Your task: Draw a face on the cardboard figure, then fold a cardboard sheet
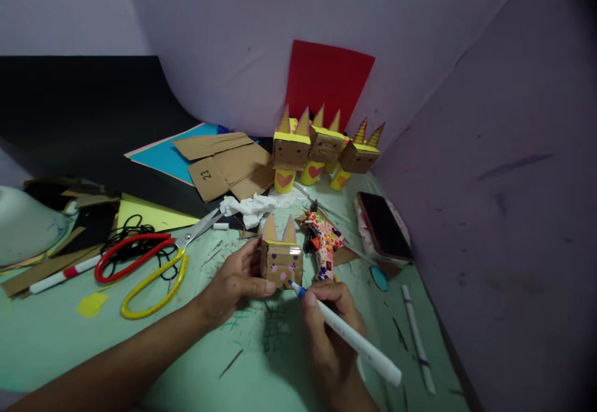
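My left hand (237, 280) grips a small cardboard box head (283, 265) by its left side, thumb along the lower front edge. The head has two pointed ears, a yellow top strip, dark eye marks and pink spots. In my right hand (332, 328) is a white marker (357, 341) with a blue tip, held like a pen. Its tip is at the lower right of the box's face; whether it touches I cannot tell. Just behind my right hand lies a glue gun (325, 241) covered in a colourful pattern.
Scissors (180, 244) with red and yellow handles lie left, beside black cord (135, 241). Several finished cardboard figures (291, 150) stand at the back near a red sheet (326, 82). Cardboard pieces (233, 166), a phone (385, 225) and another white marker (417, 340) lie around.
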Tool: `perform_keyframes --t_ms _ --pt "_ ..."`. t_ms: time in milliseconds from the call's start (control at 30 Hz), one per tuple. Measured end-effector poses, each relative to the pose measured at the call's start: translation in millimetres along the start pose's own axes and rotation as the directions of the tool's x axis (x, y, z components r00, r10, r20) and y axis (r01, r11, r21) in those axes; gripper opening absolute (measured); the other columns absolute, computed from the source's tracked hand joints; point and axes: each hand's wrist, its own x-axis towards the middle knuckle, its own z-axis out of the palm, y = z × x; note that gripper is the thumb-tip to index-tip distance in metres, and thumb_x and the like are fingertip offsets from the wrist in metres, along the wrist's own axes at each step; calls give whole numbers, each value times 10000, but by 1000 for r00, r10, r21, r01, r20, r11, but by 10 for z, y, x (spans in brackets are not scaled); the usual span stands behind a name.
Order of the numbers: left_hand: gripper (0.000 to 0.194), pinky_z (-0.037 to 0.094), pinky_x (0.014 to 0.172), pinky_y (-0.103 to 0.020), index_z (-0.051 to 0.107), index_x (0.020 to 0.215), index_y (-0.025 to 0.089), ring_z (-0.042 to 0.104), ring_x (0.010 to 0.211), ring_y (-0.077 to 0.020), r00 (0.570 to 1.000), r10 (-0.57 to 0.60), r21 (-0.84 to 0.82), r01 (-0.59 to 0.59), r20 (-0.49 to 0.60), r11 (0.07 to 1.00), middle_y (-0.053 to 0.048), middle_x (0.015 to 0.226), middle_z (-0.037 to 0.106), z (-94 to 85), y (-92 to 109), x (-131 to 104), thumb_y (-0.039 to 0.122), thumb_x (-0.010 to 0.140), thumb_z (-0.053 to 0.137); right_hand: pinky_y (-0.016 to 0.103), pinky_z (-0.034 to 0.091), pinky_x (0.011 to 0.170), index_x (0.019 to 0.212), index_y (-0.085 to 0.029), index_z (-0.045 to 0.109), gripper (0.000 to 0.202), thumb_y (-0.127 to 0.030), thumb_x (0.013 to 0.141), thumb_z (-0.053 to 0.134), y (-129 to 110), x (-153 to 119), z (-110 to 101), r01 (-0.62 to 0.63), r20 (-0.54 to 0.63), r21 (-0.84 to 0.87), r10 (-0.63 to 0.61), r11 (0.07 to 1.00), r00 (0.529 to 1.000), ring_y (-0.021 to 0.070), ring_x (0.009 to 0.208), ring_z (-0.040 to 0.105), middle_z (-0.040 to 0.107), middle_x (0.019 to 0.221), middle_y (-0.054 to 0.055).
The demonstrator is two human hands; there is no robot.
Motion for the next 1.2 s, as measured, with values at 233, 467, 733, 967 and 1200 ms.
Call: perform_keyframes --t_ms 233,467,733,967,1200 --pt "810 478 932 -369 507 1251 151 612 1089 -297 999 9 22 -9 -31 1000 -118 1198 658 -1 -8 -5 97 495 795 184 412 455 755 -219 539 78 -181 817 566 -72 10 36 50 -10 -55 -51 997 999 105 504 529 564 621 -37" --pt "834 502 893 -355 501 1261 154 628 1069 -296 1000 28 -15 -28 -14 999 -118 1193 662 14 -28 -4 79 487 803 187 407 457 736 -211 547 68 -181 787 580 -22 -21 102 51 -48 -92 -55 994 997 97 482 534 580 609 -40" --pt "791 481 924 -366 533 1238 162 630 1070 -294 999 31 -19 -31 7 999 -116 1197 663 8 -26 -6 74 497 794 179 416 467 749 -216 558 62 -190 801 580 -30 1 93 89 -24 -144 -94 985 995 94 492 551 599 622 -36" --pt "753 490 905 -347 548 1223 170 639 1056 -281 998 44 -14 -43 43 999 -106 1177 674 4 -24 -1 83 517 796 187 406 444 742 -213 549 71 -198 807 573 -2 -23 113 94 -63 -148 -105 984 993 98 470 541 591 614 -36" --pt "804 478 935 -362 508 1254 166 598 1127 -302 999 31 -3 -31 40 1000 -114 1221 648 -17 -35 9 82 511 801 194 389 445 746 -217 549 74 -218 814 578 3 -3 82 133 -9 -198 -137 971 990 95 459 535 590 610 -38"
